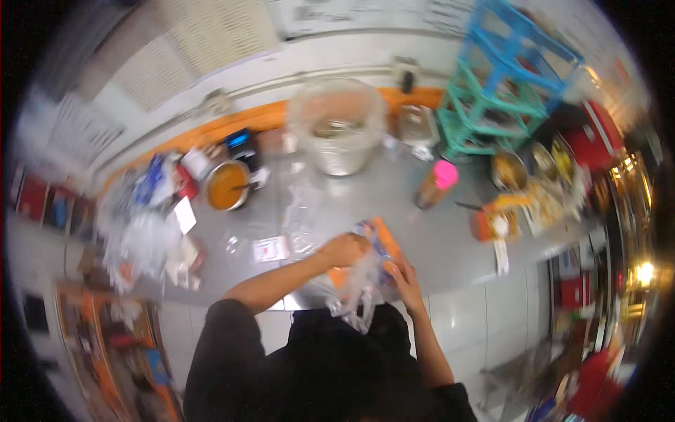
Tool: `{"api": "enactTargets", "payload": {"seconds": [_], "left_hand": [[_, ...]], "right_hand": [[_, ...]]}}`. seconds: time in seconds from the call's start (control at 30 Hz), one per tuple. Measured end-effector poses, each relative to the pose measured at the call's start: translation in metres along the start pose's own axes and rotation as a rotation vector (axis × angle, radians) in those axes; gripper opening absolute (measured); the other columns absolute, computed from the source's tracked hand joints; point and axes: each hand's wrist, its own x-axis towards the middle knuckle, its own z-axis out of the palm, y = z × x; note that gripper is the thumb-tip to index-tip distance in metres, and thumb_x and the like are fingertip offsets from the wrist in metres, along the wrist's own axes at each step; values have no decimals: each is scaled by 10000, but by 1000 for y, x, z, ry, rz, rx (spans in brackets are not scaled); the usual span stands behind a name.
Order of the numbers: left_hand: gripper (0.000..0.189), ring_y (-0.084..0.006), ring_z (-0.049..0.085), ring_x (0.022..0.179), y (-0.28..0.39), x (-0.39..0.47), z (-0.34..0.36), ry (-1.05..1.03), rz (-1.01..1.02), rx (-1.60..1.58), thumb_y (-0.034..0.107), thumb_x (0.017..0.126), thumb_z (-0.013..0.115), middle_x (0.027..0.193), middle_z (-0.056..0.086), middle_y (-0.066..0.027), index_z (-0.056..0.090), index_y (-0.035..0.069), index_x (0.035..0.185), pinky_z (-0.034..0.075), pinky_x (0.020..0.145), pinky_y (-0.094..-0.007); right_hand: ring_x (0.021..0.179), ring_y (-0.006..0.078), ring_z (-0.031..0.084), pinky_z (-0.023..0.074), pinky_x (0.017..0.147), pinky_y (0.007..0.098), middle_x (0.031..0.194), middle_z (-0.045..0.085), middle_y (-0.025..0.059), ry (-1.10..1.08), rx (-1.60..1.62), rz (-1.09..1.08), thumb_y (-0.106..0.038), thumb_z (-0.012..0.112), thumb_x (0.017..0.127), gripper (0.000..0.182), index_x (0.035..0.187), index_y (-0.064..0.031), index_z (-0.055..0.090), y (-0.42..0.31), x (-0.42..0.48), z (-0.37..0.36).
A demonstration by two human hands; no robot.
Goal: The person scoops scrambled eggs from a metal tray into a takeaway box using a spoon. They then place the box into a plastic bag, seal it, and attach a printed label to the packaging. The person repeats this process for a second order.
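My right hand [403, 278] grips the lower right side of an orange and blue packet [389, 238] near the table's front edge. A crumpled clear plastic bag [359, 300] hangs below, over the front edge and against my dark clothing. My left hand [345, 250] is curled at the top of this bag, close against the packet's left side; motion blur partly hides its fingertips. Another orange patch [338, 276] shows under the left hand. Left of the hands, a small white packet with print [271, 249] lies flat on the metal table [327, 203].
A steel bowl of orange sauce [227, 185] stands left, beside heaped plastic bags [140, 245]. At the back is a large plastic-covered pot [337, 126]. A pink-lidded container [437, 183], stacked plastic baskets [490, 111] and a bowl [509, 171] stand right.
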Motion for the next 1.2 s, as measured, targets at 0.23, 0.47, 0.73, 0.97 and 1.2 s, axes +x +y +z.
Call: {"api": "enactTargets", "payload": {"seconds": [0.23,0.47,0.73,0.97,1.2], "left_hand": [[270,-306,609,1141,28,-11,12,162,-279,-201,193,837,577,1149,642,-125,640,109,1085,480,1006,-420],[277,-291,569,1190,18,-24,5,123,-143,-324,186,849,575,1155,617,-92,645,114,1107,478,999,-417],[178,-257,576,1082,0,-22,17,289,60,-373,143,844,547,1081,595,-80,620,59,984,480,939,-380],[134,-243,589,985,27,2,68,590,41,-323,152,876,522,1022,603,-80,617,71,925,501,845,-378],[118,-245,600,943,3,30,80,671,-49,-199,154,897,532,984,617,-93,628,85,900,491,810,-390]], "right_hand": [[955,220,501,455,862,326,1122,482,142,153,-500,-108,-274,653,965,615,1507,-101,422,10,9,-1],[926,205,501,466,874,357,1057,450,103,76,-636,-96,-263,628,984,613,1537,-147,391,14,12,-10],[812,214,681,539,769,347,966,717,151,-330,-1343,216,-232,767,844,620,1405,-87,549,-87,69,-42],[881,123,612,484,785,265,997,674,45,-136,-881,-275,-127,611,973,265,1204,-2,644,-243,179,207],[725,145,625,496,656,284,874,698,85,-760,-1107,-675,-108,643,934,185,1087,-22,701,-230,294,549]]}}
